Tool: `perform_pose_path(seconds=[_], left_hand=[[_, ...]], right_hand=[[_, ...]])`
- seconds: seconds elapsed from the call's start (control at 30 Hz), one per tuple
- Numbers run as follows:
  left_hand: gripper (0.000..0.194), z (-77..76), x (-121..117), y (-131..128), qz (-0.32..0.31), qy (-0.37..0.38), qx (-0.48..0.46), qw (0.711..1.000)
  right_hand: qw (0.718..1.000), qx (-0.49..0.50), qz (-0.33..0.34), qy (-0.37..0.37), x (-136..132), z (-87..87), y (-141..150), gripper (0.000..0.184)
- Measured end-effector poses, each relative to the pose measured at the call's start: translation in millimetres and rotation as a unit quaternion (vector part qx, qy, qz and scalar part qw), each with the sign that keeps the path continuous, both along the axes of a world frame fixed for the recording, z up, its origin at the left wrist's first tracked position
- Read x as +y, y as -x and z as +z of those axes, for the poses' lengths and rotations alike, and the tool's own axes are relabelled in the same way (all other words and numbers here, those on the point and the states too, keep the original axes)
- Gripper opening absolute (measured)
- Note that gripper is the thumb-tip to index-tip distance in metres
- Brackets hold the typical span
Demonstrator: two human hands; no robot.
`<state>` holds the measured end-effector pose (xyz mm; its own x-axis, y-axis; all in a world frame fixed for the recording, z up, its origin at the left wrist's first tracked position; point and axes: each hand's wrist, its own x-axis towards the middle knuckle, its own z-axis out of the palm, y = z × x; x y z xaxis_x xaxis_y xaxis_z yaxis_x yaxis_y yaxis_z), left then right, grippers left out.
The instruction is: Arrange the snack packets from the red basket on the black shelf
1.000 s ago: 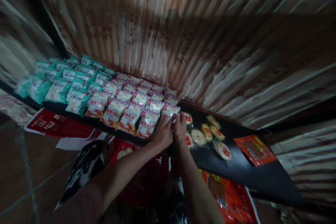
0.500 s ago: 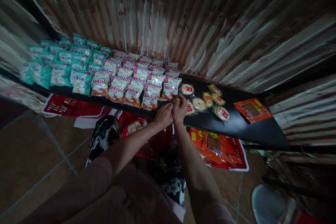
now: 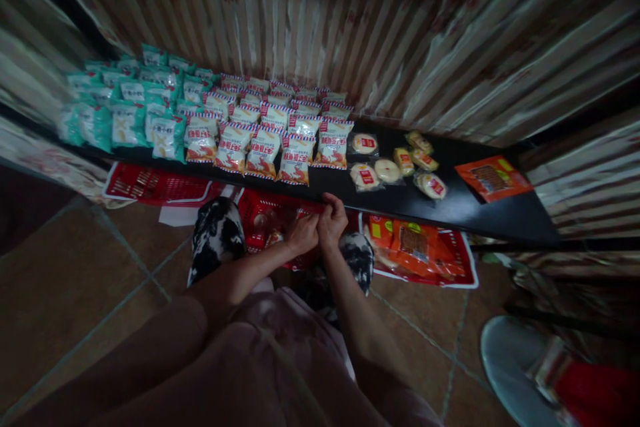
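Observation:
My left hand (image 3: 301,233) and my right hand (image 3: 333,219) are pressed together, fingers curled, just below the front edge of the black shelf (image 3: 450,210). Whatever they pinch is too small and dark to make out. They hover over a red basket (image 3: 260,210) holding pale round items. On the shelf right above them lie rows of white snack packets with red and blue striped tops (image 3: 295,159). Round cakes in clear wrappers (image 3: 365,177) lie just to the right.
Teal packets (image 3: 125,123) fill the shelf's left end and an orange packet (image 3: 493,177) lies at its right. A basket of orange packets (image 3: 415,250) and another red basket (image 3: 145,183) sit on the tiled floor. Corrugated metal wall behind; a pale round object (image 3: 510,367) at lower right.
Both hands have come off the striped packets on the shelf and dropped together below its front edge, over the red basket. The view has tilted down, showing more floor.

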<state>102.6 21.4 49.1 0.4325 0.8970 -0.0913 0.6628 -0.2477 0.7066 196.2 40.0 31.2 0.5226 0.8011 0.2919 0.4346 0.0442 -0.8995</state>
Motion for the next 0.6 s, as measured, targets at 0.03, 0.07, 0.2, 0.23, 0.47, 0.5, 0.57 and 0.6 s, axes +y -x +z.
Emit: perform_pose_path(seconds=[0.03,0.07,0.2,0.23,0.47,0.5,0.57,0.6], left_hand=[[0.025,-3.7,-4,3,-0.003,0.021,0.011,1.000],[0.025,-8.3,-8,7,-0.006,0.040,0.019,0.999],[0.023,-33.8,-16,18,-0.003,0.094,0.045,0.995],[0.022,-41.2,-17,21,0.001,0.110,0.052,0.993],[0.022,-86.8,-16,53,0.076,0.186,0.062,0.978],[0.021,-91.5,-16,59,0.093,0.196,0.061,0.974],[0.018,-99.8,-14,70,0.130,0.217,0.057,0.966],[0.016,-103.5,-12,74,0.151,0.228,0.052,0.960]], right_hand=[[1.000,-0.006,0.006,0.004,-5,-5.4,3,0.031],[1.000,-0.012,0.013,0.010,-10,-11.1,5,0.031],[0.994,-0.018,0.061,0.085,-28,-33.9,20,0.032],[0.989,-0.021,0.076,0.128,-31,-39.2,25,0.032],[0.922,-0.046,0.126,0.362,-45,-72.4,42,0.027],[0.916,-0.045,0.130,0.377,-47,-77.0,40,0.025],[0.902,-0.044,0.135,0.409,-49,-86.1,37,0.023],[0.895,-0.044,0.136,0.423,-50,-90.4,35,0.022]])
